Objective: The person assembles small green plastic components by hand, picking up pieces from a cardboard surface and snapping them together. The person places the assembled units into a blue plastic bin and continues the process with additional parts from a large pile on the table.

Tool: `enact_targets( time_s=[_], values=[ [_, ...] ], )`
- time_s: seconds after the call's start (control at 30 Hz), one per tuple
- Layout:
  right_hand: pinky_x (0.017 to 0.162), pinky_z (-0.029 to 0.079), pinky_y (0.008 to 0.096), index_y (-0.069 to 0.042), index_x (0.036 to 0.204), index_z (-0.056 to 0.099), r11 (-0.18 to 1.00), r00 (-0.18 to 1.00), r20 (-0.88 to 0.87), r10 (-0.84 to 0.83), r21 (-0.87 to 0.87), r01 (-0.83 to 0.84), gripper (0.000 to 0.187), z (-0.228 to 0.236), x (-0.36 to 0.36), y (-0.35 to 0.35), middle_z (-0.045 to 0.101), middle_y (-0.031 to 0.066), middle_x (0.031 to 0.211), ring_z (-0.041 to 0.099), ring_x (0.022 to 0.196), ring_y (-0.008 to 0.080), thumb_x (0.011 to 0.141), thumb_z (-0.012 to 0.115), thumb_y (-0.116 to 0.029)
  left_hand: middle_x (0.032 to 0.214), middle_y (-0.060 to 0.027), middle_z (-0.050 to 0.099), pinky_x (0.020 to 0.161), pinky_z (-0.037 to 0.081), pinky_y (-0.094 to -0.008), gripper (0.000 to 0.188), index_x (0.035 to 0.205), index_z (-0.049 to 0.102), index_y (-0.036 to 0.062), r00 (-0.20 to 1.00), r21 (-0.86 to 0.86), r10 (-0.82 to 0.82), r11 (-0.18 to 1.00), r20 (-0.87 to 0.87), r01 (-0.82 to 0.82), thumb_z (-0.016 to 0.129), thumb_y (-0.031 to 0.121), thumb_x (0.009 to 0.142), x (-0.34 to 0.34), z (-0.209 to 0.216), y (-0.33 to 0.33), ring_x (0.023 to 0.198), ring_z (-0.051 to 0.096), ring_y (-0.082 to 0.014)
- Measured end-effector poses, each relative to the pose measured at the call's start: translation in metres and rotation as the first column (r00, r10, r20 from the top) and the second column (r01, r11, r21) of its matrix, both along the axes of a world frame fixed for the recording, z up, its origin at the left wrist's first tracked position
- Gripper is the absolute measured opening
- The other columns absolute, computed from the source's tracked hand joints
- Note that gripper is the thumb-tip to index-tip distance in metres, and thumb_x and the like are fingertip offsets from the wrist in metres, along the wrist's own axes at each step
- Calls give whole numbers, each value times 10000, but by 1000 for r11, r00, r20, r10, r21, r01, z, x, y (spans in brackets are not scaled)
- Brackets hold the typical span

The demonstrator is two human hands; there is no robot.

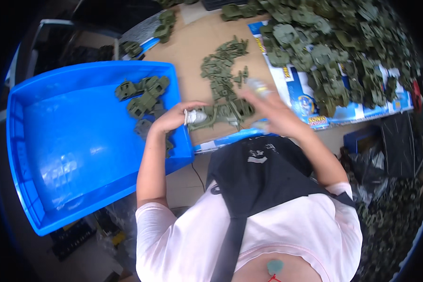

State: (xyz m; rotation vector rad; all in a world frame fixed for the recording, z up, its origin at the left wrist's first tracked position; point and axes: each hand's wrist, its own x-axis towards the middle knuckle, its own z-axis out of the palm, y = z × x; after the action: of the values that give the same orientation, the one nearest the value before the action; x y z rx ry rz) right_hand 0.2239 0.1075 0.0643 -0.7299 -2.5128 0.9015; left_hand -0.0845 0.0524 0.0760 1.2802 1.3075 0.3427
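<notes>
My left hand (177,116), with white wrapping on a finger, is closed on the left end of an olive-green moulded plastic part (221,115) at the near edge of the cardboard-covered table. Over the right end of that part is my right hand (275,110), smeared by motion. Its fingers also have pale wrapping, and whether they hold anything cannot be made out. Just beyond the hands, a pile of small green plastic pieces (218,68) stretches away across the cardboard (188,70). A few loose small pieces (241,76) lie to the right of it.
At the left stands a big blue plastic tub (94,183) with several green parts (143,96) along its right side. A large heap of green parts (324,47) covers the far right, on printed blue card (298,96). More green parts (164,26) lie at the far edge.
</notes>
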Motion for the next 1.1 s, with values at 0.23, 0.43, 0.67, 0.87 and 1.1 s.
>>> enact_targets(
  time_s=[0.23, 0.43, 0.67, 0.87, 1.1],
  values=[
    [929, 377, 422, -228, 1406, 131, 845, 987, -18, 160, -515, -147, 928, -23, -9, -31, 432, 275, 1213, 447, 1089, 413, 636, 625, -74, 1311, -119, 406, 1002, 311, -360, 738, 1359, 304, 92, 964, 145, 256, 954, 69, -263, 647, 309, 744, -1, -1, -45, 1199, 403, -235],
    [934, 359, 393, -105, 1378, 238, 915, 908, 201, 367, -253, -314, 858, -3, -21, -19, 485, 234, 1097, 438, 1053, 377, 624, 644, -135, 1229, -177, 454, 956, 358, -379, 1007, 1404, 173, 197, 702, 203, -290, 824, -651, 529, 643, -56, 549, 79, 15, -52, 1139, 443, -326],
    [1032, 243, 376, -103, 1407, 139, 751, 926, -224, -303, -654, 88, 903, -24, -12, -37, 220, 145, 1429, 246, 1306, 271, 725, 701, -293, 1364, -206, 299, 972, 341, -352, 874, 1418, 34, 134, 804, 176, 535, 792, 260, -584, 492, -111, 715, 68, -26, -76, 1248, 334, -308],
    [1057, 203, 367, -103, 1411, 130, 690, 911, -232, -341, -720, 75, 843, -61, -49, -74, 125, 153, 1457, 159, 1337, 252, 751, 646, -189, 1362, -194, 286, 922, 404, -356, 783, 1419, 49, 168, 724, 118, 523, 769, 450, -629, 522, 13, 814, 95, -54, -88, 1133, 452, -273],
    [881, 408, 387, -137, 1392, 166, 785, 555, 647, -523, 111, 610, 820, -120, 47, -3, 489, 212, 1099, 509, 995, 374, 714, 627, -133, 1130, -186, 503, 763, 510, -385, 653, 1354, 246, 161, 218, -392, 686, 614, 694, -685, 585, 328, 822, 38, -42, -101, 914, 587, -306]
  ],
)
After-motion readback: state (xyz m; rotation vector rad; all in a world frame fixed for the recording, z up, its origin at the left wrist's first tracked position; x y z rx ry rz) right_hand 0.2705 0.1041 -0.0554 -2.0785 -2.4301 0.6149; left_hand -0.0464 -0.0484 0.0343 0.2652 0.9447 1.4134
